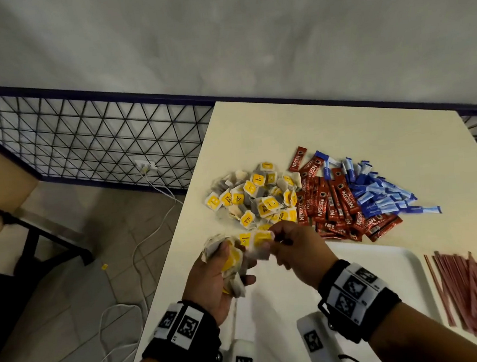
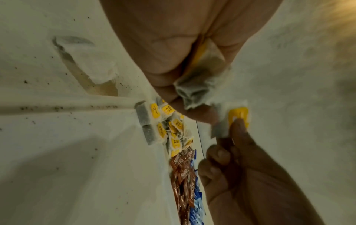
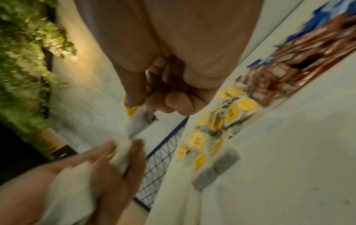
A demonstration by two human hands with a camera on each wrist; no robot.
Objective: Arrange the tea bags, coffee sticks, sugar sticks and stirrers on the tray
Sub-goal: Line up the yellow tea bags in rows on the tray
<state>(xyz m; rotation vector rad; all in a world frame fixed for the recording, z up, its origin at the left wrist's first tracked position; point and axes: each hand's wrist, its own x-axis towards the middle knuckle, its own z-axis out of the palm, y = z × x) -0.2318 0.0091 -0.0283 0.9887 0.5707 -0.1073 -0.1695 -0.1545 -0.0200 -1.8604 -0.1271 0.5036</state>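
My left hand grips a bunch of yellow-tagged tea bags above the tray's left end; the left wrist view shows bags bulging from the fist. My right hand pinches one tea bag by its yellow tag, right beside the bunch, and the tag peeks below my thumb in the right wrist view. A heap of tea bags lies on the table beyond my hands. Red coffee sticks and blue sugar sticks lie to its right. Red stirrers lie beside the white tray.
The cream table ends at a left edge close to my left hand. Below it are a tiled floor, white cables and a wire-mesh fence. A tea bag lies on the tray near the heap.
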